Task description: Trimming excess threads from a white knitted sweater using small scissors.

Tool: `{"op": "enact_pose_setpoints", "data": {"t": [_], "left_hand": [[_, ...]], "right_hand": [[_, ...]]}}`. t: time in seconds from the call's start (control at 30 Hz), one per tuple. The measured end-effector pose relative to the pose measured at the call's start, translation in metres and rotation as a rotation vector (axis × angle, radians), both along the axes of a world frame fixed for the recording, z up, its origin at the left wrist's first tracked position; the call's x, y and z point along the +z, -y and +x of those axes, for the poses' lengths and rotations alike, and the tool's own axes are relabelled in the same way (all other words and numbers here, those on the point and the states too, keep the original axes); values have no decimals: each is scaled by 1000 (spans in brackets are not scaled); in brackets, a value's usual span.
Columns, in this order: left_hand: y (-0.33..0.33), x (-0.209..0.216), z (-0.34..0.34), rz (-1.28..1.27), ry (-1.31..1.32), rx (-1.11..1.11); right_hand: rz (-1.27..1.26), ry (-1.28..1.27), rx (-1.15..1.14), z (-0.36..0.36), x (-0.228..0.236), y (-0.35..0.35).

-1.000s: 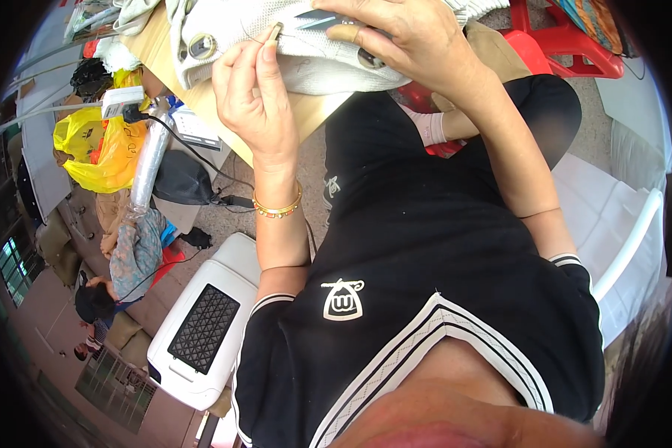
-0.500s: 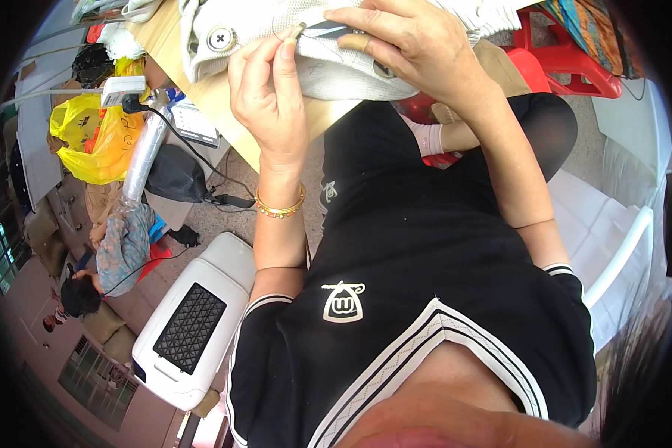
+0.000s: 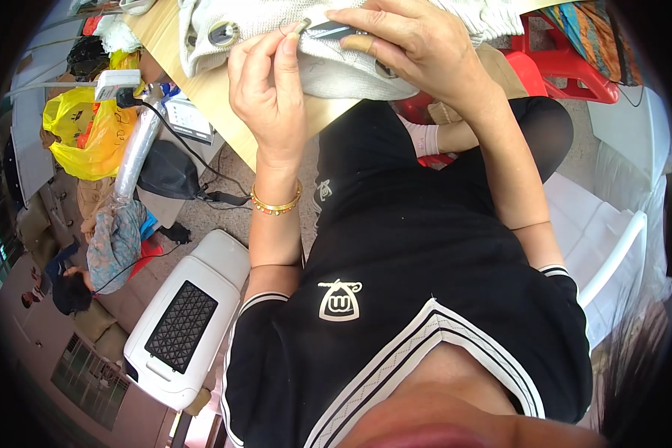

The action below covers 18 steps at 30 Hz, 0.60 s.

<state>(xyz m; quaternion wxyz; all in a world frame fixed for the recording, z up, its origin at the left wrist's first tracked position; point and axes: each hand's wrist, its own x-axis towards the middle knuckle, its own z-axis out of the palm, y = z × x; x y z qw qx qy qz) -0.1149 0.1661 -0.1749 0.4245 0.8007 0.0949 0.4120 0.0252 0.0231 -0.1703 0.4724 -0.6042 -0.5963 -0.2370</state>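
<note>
Plastic bag (image 3: pixel 112 153), yellow, holds red-orange contents (image 3: pixel 84 140); your left hand (image 3: pixel 269 89) pinches 1 button (image 3: pixel 304 25) at the knit garment (image 3: pixel 340 81), your right hand (image 3: pixel 429 52) grips thread snips (image 3: pixel 331 30).

A brightly lit, pale wood-grained bench (image 3: pixel 201 104) spans the top, above a speckled grey floor (image 3: pixel 233 218). A red plastic stool (image 3: pixel 530 73) stands at upper right, with a curved white rail (image 3: pixel 616 257) below. Far left is dimmer: a pinkish wall (image 3: pixel 45 357), a grilled window (image 3: pixel 89 382), and a bluish-green window (image 3: pixel 0 248).
</note>
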Motion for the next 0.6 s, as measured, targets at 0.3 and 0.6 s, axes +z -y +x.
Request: {"op": "enact_pose_setpoints", "data": {"t": [0.3, 0.6], "left_hand": [[0, -2, 0, -4, 1, 16], [-2, -3, -1, -50, -17, 5]], "right_hand": [[3, 21, -46, -5, 1, -4], [-27, 138, -123, -5, 2, -7]]}}
